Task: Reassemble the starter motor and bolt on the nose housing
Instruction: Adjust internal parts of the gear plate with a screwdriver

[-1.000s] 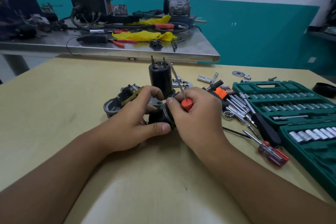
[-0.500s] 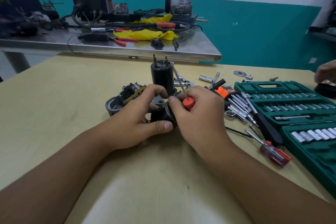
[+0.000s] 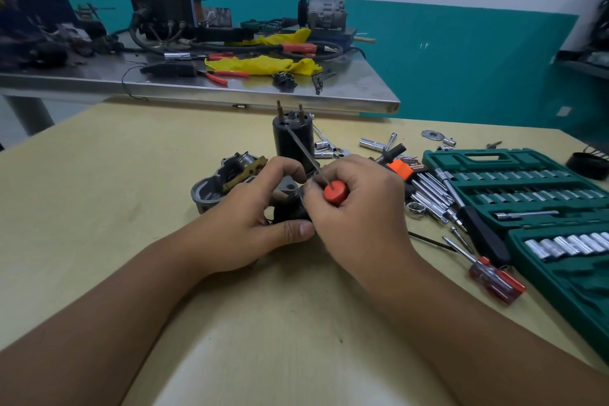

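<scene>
Pale yellow tabletop (image 3: 99, 208) is our work surface, with a steel bench (image 3: 230, 92) and a teal-banded wall behind it. Between our two hands sits the dark motor body (image 3: 290, 212), low on the table and mostly hidden by our fingers; we judge it lies there so that the table takes its weight while we work on its end. Our left hand (image 3: 250, 224) curls around it, thumb along the near side, apparently to keep it from rolling. Our right hand (image 3: 359, 208) is clenched on the orange-handled screwdriver (image 3: 335, 192), whose thin shaft slants up and away from the knuckles; where its tip ends we cannot tell. Just beyond the left fingers lies the grey nose housing (image 3: 211, 189), not yet fitted, kept within reach for the bolting step, we suppose. Past both hands an upright black cylinder (image 3: 291, 142) with two studs stands on its flat end, probably parked that way so the studs stay clear. Off to the right hand's outer side lie loose sockets and hex keys (image 3: 425, 188), a red screwdriver (image 3: 494, 277) and the open green socket case (image 3: 527, 194).
</scene>
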